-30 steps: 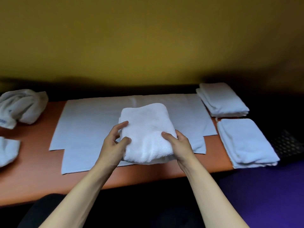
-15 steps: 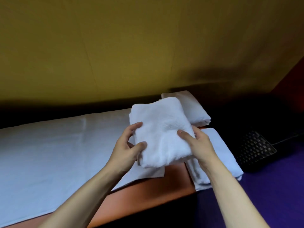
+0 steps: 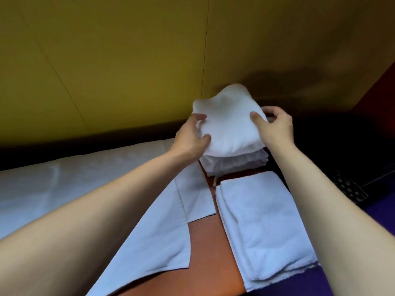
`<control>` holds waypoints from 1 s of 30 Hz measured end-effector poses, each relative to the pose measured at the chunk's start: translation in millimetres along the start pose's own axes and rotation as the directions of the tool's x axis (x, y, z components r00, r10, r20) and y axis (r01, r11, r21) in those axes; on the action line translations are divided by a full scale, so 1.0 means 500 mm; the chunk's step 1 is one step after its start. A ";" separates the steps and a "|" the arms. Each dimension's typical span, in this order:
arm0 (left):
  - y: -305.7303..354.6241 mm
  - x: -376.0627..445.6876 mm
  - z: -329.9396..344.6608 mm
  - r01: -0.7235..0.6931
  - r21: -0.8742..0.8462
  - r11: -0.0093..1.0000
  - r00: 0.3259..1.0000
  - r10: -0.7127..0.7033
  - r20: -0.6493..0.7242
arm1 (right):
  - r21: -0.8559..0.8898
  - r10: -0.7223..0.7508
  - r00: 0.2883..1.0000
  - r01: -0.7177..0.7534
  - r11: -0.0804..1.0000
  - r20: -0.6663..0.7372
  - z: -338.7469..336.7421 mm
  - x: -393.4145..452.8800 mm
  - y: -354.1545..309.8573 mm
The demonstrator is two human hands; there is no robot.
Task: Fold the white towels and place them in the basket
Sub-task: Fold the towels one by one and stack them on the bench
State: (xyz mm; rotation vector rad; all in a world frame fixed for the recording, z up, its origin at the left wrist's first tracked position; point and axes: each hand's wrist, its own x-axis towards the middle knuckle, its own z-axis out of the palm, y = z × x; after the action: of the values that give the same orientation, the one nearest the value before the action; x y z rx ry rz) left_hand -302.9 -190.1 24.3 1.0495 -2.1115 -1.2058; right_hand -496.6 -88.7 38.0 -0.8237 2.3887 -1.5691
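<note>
We hold the folded white towel (image 3: 228, 122) between both our hands. Our left hand (image 3: 190, 139) grips its left edge, thumb on top and the fingers curled round the side. Our right hand (image 3: 275, 127) grips its right edge, thumb pressed on the top face and the fingers wrapped behind, out of sight. Both our bare forearms reach in from the bottom of the view.

The towel we hold is over a stack of folded towels (image 3: 235, 162) that sits at the far right corner of the tabletop (image 3: 209, 248), close to the yellow wall (image 3: 106, 60). We cannot tell whether the held towel already touches the stack or hangs just above it; its near edge overlaps the top of the stack from our angle.

Nearer to us, along the right edge of the tabletop, lies another folded towel (image 3: 260, 227), long and flat, with its near right corner reaching past the edge. A narrow strip of orange-brown tabletop separates it from the stack.

To the left a large pale cloth (image 3: 74, 184) is spread flat over most of the tabletop, its stepped right edge ending just beside the long folded towel.

Beyond the right edge of the tabletop, lower down in the dark, we see part of a black basket (image 3: 348, 189) with a grid of holes in its wall, on a purple surface (image 3: 380, 206).
</note>
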 end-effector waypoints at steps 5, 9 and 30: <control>-0.071 0.017 0.072 0.035 0.227 0.973 0.990 -0.065 0.125 | -0.331 -0.090 0.994 0.105 0.938 0.058 0.059 -0.013 0.097; -0.093 0.010 0.077 -0.017 0.291 0.957 0.994 -0.016 0.108 | -0.421 -0.111 0.990 0.138 0.896 0.089 0.057 -0.032 0.130; -0.264 -0.492 -0.065 -0.184 0.652 0.736 0.975 0.053 0.215 | -0.291 -0.393 0.842 0.506 0.812 0.369 0.185 -0.374 0.044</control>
State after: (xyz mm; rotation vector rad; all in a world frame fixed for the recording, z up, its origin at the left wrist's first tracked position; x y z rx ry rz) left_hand -85.6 -48.7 -84.2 1.0807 -2.8127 -0.4642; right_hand -309.4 -56.9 -51.1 -1.6912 2.4082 -0.9934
